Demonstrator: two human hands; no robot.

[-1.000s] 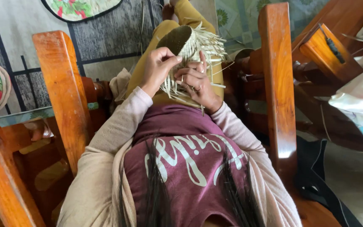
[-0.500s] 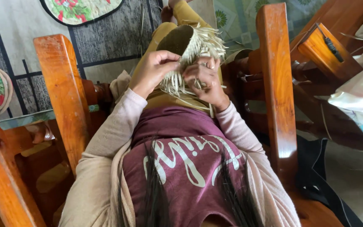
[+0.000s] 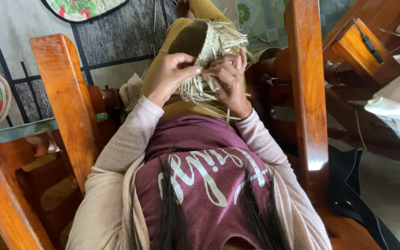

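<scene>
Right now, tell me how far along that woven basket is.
Done: the woven basket already has a rounded, closed wall with a dark hollow inside. In hand: the left hand and right hand pinch strips at its rim. Left: many loose straw ends stick out unwoven there.

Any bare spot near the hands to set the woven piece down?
Free: the lap below the hands, between the chair's wooden armrests. Also grey floor mat left of the legs. Crowded: left hand and right hand both grip the half-woven straw basket, loose strands hanging.
</scene>
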